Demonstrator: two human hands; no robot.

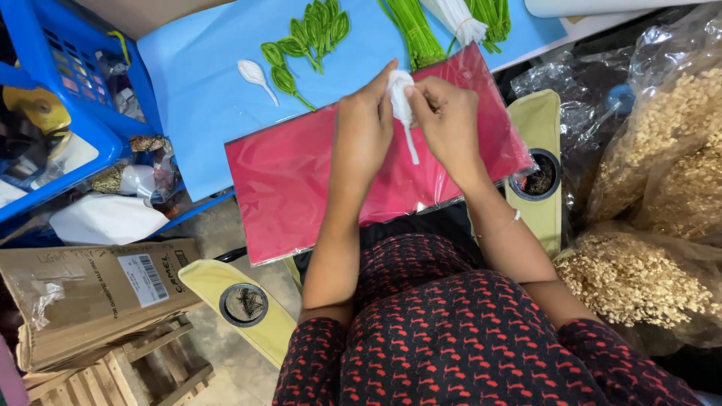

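Note:
Both my hands meet above a red sheet in clear wrap that lies on my lap. Between them is a small white fabric flower bud on a white stem. My left hand pinches the bud from the left, and my right hand grips it from the right with fingertips on its top. The white stem hangs down between my palms. A finished white bud with stem lies on the blue sheet beyond, next to green fabric leaves.
Bundles of green stems and white stems lie at the top. A blue plastic basket stands at left, a cardboard box below it. Clear bags of dried beige flowers fill the right. Yellow chair arms flank me.

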